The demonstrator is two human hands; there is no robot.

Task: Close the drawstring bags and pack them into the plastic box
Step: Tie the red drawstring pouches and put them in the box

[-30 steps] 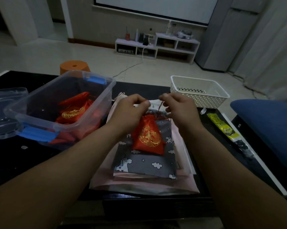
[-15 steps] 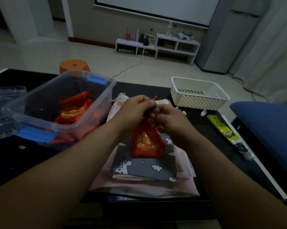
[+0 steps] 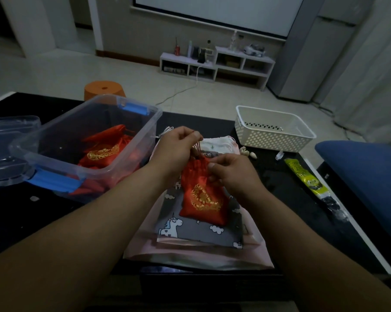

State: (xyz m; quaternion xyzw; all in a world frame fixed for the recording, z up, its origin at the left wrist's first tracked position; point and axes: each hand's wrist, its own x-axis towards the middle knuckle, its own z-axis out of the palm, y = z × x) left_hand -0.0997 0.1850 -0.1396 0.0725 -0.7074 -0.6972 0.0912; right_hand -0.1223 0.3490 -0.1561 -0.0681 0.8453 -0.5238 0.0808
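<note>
Atop the grey unicorn-print pouch (image 3: 190, 230), left hand (image 3: 176, 147) pinches red cords (image 3: 195, 150), right hand (image 3: 232, 172) grips the red satin drawstring bag (image 3: 201, 199) at its neck: cinching. Next, probably, leftward into the clear plastic box (image 3: 55, 122).

Red drawstring bag (image 3: 201, 197) with gold embroidery, neck gathered, lying on a grey unicorn-print bag (image 3: 203, 231) atop a flat pink bag (image 3: 196, 255), clear plastic box (image 3: 131, 149) with blue latches to the left, open, holding more red bags (image 3: 104, 152)

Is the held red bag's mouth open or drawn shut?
Drawn shut: the red bag is bunched narrow at the right hand; the left hand pinches its cords.
</note>
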